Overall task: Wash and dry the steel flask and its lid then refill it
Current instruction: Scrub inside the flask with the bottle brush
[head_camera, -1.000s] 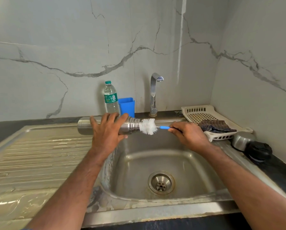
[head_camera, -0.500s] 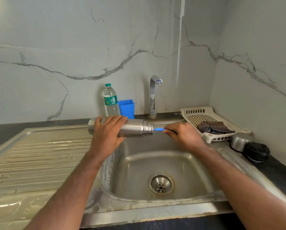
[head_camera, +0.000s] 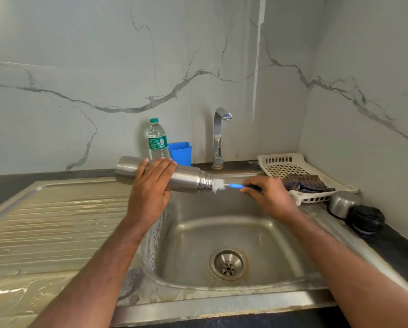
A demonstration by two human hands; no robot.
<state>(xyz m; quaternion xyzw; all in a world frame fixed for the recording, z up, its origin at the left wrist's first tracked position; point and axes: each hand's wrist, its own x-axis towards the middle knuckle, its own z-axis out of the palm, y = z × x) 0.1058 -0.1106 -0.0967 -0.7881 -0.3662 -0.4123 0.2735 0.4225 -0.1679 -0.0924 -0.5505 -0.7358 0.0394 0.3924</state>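
Note:
My left hand (head_camera: 151,185) grips the steel flask (head_camera: 188,179) around its middle and holds it level above the sink basin (head_camera: 221,223), mouth pointing right. My right hand (head_camera: 269,194) holds the blue handle of a bottle brush (head_camera: 236,185). Its white bristles (head_camera: 218,185) stick partly out of the flask's threaded mouth. The flask's steel cap (head_camera: 342,202) and black inner lid (head_camera: 366,220) lie on the dark counter at the right.
A tap (head_camera: 219,136) stands behind the basin. A plastic water bottle (head_camera: 156,138) and a blue cup (head_camera: 180,152) sit at the back wall. A white plastic tray (head_camera: 283,164) holds a checked cloth (head_camera: 304,183). The ribbed drainboard (head_camera: 44,221) lies to the left.
The brush went fully into the flask half a second ago and has now come partly back out, bristles showing at the mouth. The flask stays held level.

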